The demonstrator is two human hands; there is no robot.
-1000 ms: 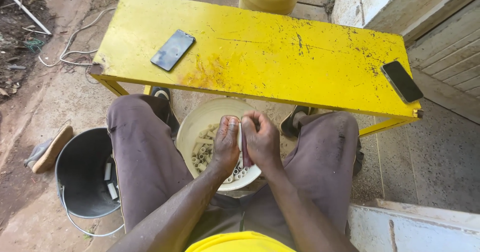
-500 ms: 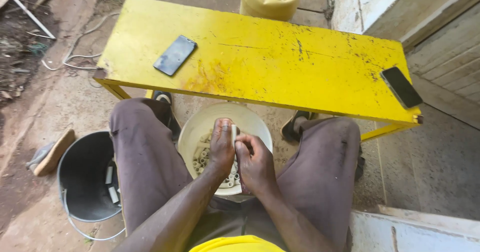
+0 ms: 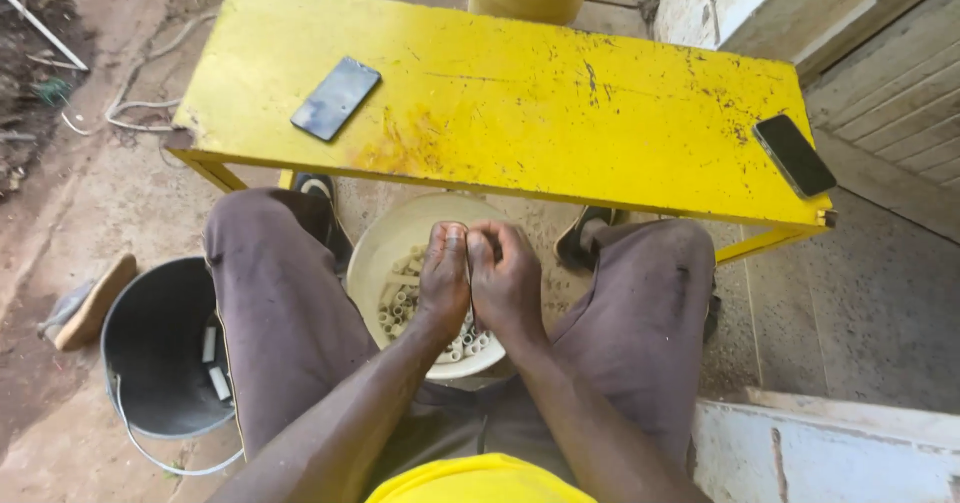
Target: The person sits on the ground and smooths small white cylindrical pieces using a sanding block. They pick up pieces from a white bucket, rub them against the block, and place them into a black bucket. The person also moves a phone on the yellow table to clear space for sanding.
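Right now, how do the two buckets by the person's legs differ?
The cream bucket sits between the knees under both hands and holds many short pale tube pieces. The dark bucket stands to the person's left, outside the leg, with only a few pieces and a wire handle hanging down. Both are round, open and on the ground.

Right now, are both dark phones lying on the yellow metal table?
Yes, one dark flat phone lies near the left end of the yellow metal table and another dark phone lies at its right edge.
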